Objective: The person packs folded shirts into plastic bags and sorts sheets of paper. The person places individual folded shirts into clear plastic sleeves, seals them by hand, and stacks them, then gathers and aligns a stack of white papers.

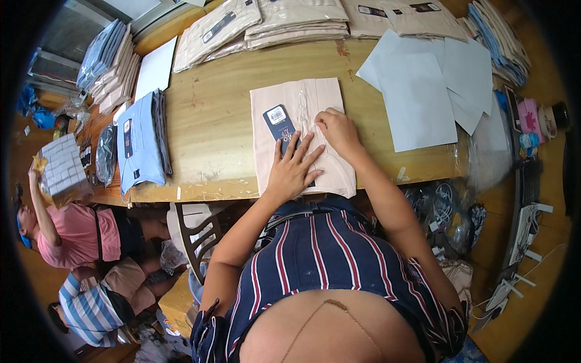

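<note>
A folded pale pink shirt [284, 106] lies on the wooden table [212, 121] in front of me, its lower edge hanging over the table's front. My left hand [293, 169] presses flat on it, fingers spread, partly covering a dark hang tag [278, 124]. My right hand [338, 130] rests on the shirt's right side near the button placket, fingers curled and pinching at the fabric.
White paper sheets [423, 91] lie to the right. Bagged beige shirts [290, 24] are stacked along the back and at both far corners. A folded light blue shirt [139, 145] lies left. Two other people [78, 236] sit low at the left; a chair [196, 233] stands beside me.
</note>
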{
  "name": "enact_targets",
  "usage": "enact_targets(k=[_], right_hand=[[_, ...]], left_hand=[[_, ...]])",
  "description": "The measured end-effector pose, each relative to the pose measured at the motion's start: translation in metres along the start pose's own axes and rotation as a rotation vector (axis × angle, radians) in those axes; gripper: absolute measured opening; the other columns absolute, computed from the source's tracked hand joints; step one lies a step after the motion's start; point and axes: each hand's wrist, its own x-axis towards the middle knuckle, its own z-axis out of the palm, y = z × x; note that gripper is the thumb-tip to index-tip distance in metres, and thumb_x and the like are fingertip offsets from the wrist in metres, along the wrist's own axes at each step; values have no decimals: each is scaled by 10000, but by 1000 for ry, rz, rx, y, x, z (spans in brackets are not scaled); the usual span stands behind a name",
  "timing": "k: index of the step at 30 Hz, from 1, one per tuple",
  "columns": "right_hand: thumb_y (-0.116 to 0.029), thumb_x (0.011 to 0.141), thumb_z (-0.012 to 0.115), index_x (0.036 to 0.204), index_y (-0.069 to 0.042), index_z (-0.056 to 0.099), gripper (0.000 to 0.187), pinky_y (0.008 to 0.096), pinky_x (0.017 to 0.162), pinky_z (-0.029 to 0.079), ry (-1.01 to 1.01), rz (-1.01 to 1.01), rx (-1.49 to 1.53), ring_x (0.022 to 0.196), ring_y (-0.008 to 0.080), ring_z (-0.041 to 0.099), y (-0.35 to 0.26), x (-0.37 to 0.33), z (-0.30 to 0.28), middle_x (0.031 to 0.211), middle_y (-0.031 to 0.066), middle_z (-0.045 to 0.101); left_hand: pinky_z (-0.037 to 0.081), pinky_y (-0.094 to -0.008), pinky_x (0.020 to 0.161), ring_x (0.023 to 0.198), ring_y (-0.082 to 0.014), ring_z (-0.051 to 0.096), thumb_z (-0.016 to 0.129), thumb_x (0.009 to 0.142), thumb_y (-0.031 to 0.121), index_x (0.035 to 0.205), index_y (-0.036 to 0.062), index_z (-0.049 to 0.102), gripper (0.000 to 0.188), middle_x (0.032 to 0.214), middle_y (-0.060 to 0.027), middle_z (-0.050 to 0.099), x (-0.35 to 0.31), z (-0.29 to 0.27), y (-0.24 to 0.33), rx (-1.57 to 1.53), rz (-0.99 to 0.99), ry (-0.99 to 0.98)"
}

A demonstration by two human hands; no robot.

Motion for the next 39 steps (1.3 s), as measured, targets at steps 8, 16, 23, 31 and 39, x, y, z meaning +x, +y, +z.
enact_targets(k=[8,16,23,31,39], right_hand=[[-177,738,546,628,-6,538,204,290,517,415,-441,316,-97,498,188,517,15,-69,-114,544,80,524],[-177,680,586,695,-29,591,150,384,578,418,103,753,-605,666,309,558,70,-139,-238,699,163,575],[-124,702,546,777,-41,607,127,374,634,439,602,959,-692,735,335,556,153,-148,-310,767,171,582],[-129,632,659,865,-48,622,250,279,764,417,499,584,-48,908,214,546,237,-163,-320,1006,126,564],[-96,642,657,861,-19,607,237,243,704,412,466,686,71,808,150,543,275,-172,-326,901,94,591]], left_hand=[[127,-513,950,1219,-288,183,402,785,444,1232,243,345,493,1329,-66,221,-1,0,-3,-24,5,-5],[69,-563,932,1228,-310,157,475,752,396,1208,208,383,502,1322,-106,216,6,-18,6,-179,-4,2],[60,-546,944,1214,-316,185,503,744,305,1146,148,445,435,1286,-113,276,22,-35,19,-249,-8,53],[89,-505,957,1187,-312,241,483,774,265,1083,124,484,340,1222,-109,354,22,-29,29,-311,-65,111],[118,-519,941,1173,-304,264,502,759,242,1053,115,493,320,1193,-108,376,50,-35,64,-345,49,97]])
